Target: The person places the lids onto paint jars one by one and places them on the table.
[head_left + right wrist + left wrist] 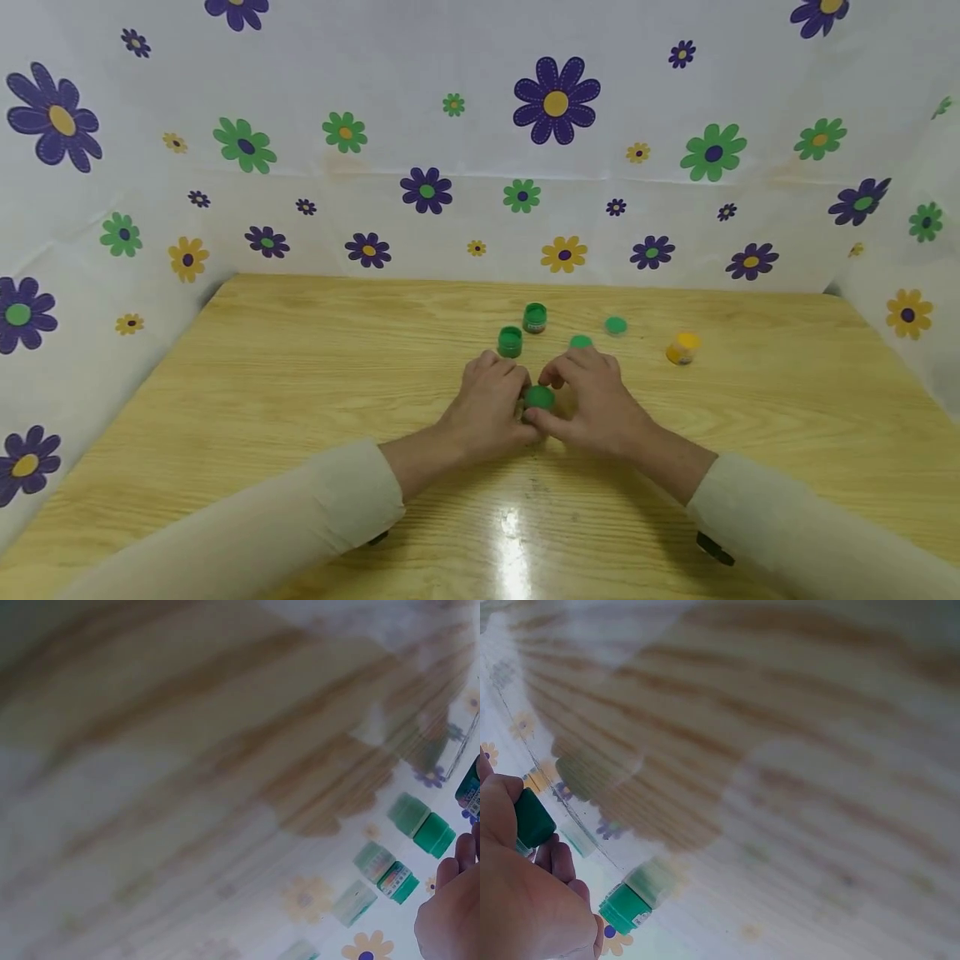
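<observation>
Both hands meet over a small green paint jar (539, 398) near the middle of the table. My left hand (491, 404) grips the jar from the left side. Around its green top curve the thumb and fingers of my right hand (600, 404), with the thumb against the lid's near edge. The left wrist view has the jar (535, 817) tilted by the angle of the camera, beside the left hand (532, 900). At the edge of the right wrist view, the jar's labelled side (471, 791) shows above the right hand (454, 915).
Beyond the hands stand two uncapped green jars, a nearer one (510, 342) and a farther one (535, 317). Two green lids lie to their right, one (581, 341) by the right hand, another (616, 326) farther back. A yellow-topped jar (683, 348) stands farther right on the wooden table (300, 358).
</observation>
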A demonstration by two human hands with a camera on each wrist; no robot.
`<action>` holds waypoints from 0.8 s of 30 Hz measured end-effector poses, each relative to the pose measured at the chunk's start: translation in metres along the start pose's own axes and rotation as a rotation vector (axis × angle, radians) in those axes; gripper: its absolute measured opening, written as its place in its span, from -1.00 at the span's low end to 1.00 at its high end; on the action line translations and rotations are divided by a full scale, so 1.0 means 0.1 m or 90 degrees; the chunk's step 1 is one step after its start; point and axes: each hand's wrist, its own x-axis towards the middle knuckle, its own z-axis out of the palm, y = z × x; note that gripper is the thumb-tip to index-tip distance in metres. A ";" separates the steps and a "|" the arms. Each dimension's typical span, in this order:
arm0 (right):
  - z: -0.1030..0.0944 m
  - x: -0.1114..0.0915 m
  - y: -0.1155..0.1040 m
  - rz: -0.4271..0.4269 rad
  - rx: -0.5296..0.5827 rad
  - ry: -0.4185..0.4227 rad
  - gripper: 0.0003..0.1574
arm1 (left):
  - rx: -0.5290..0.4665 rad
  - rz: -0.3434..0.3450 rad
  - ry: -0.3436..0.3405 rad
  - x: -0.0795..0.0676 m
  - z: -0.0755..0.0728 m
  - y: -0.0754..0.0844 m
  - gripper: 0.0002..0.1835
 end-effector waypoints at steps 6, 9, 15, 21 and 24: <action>-0.01 -0.03 0.01 -0.006 0.020 0.000 -0.65 | -0.006 -0.004 -0.012 0.01 0.00 0.02 -0.67; 0.02 0.00 -0.01 -0.017 0.043 0.001 -0.68 | -0.013 -0.022 -0.020 -0.01 -0.03 0.00 -0.67; 0.00 0.00 0.01 -0.012 0.039 0.001 -0.69 | -0.027 -0.019 -0.018 0.00 -0.01 -0.01 -0.70; -0.01 0.00 0.01 0.007 0.022 -0.009 -0.65 | -0.040 -0.011 -0.008 0.00 -0.01 -0.02 -0.70; -0.03 -0.01 0.04 0.019 0.003 -0.016 -0.61 | -0.046 -0.006 -0.003 0.02 0.01 0.00 -0.71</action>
